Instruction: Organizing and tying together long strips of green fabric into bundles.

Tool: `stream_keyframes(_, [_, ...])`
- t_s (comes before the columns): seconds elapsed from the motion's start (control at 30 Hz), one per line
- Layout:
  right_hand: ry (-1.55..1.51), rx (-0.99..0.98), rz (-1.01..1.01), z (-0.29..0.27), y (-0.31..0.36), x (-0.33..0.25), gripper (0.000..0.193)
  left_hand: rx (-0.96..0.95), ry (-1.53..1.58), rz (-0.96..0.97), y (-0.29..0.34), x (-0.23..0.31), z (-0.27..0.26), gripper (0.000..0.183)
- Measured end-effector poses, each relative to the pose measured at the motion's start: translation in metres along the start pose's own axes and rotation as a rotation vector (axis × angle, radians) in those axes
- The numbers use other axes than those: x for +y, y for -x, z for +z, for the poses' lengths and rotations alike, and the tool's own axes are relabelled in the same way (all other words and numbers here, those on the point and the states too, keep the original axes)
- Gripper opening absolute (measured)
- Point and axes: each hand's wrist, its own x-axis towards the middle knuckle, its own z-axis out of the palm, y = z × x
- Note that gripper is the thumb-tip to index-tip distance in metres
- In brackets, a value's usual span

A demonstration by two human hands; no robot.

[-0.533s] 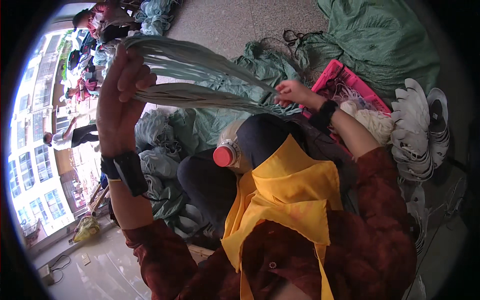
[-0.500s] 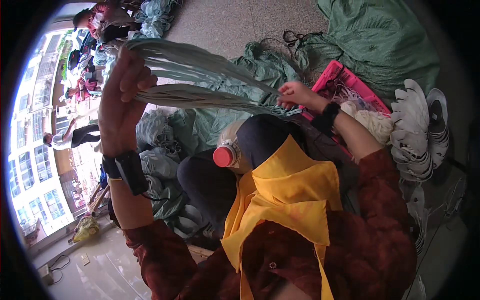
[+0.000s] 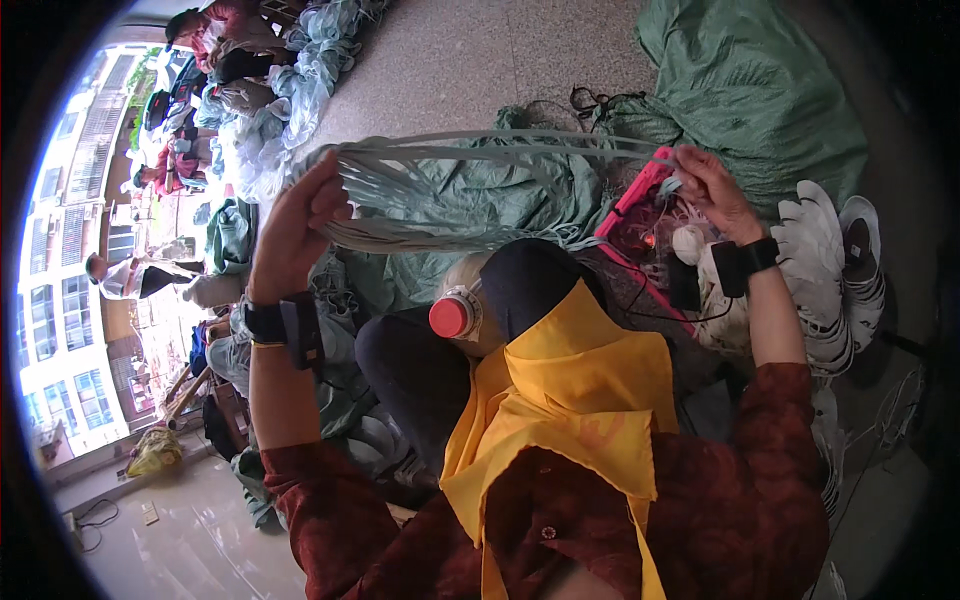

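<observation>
My left hand (image 3: 295,235) is raised and closed around a bundle of long, flat, pale grey-green strips (image 3: 410,236). Most of these strips loop from the fist toward my knee, where their far ends bunch beside a pink basket. On the right, the fingers of my right hand (image 3: 715,195) are pinched together above that basket. A few strips (image 3: 540,148) are drawn out from the bundle and stretch across to it. Between my thighs stands a jar with a red lid (image 3: 452,316). A yellow apron (image 3: 590,370) covers my lap.
The pink basket (image 3: 632,195) holds cords and a white ball of yarn (image 3: 687,243). Stacked white sole-shaped pieces (image 3: 815,270) stand at the right. Green sacks (image 3: 750,85) lie ahead. Other people (image 3: 225,40) sit at the far left among pale heaps.
My right hand has moved right and slightly up, drawing a few strips out long. My left hand has shifted a little right and down, still gripping the bundle.
</observation>
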Motion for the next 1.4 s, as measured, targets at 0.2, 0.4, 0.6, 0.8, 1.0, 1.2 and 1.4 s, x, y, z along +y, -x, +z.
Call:
stream_keyframes(0.2, [0.348,-0.108,-0.024,0.011,0.005,-0.007,0.012,-0.143,0.004,0.003,0.018,0.005,0.006,0.022])
stream_keyframes(0.4, [-0.215,0.026,-0.188,0.008,-0.015,0.02,0.014,-0.259,-0.013,0.164,0.044,0.031,0.034,0.024])
stream_keyframes(0.6, [-0.214,0.149,-0.192,0.001,-0.01,0.014,0.012,-0.037,-0.173,0.127,0.042,0.012,0.005,0.025])
stream_keyframes(0.8, [-0.115,0.117,-0.191,-0.012,0.011,-0.016,0.008,0.073,-0.4,0.107,0.055,0.007,0.021,0.024])
stream_keyframes(1.0, [-0.127,0.115,-0.194,-0.019,0.029,-0.024,0.011,0.176,-0.406,0.166,0.067,0.008,0.031,0.021])
stream_keyframes(1.2, [-0.157,0.184,-0.241,-0.03,0.039,-0.042,0.018,0.298,-0.662,0.145,0.077,-0.005,0.048,0.027])
stream_keyframes(1.4, [-0.06,0.214,-0.232,-0.034,0.049,-0.047,0.02,0.2,-0.732,0.21,0.072,-0.017,0.017,0.036])
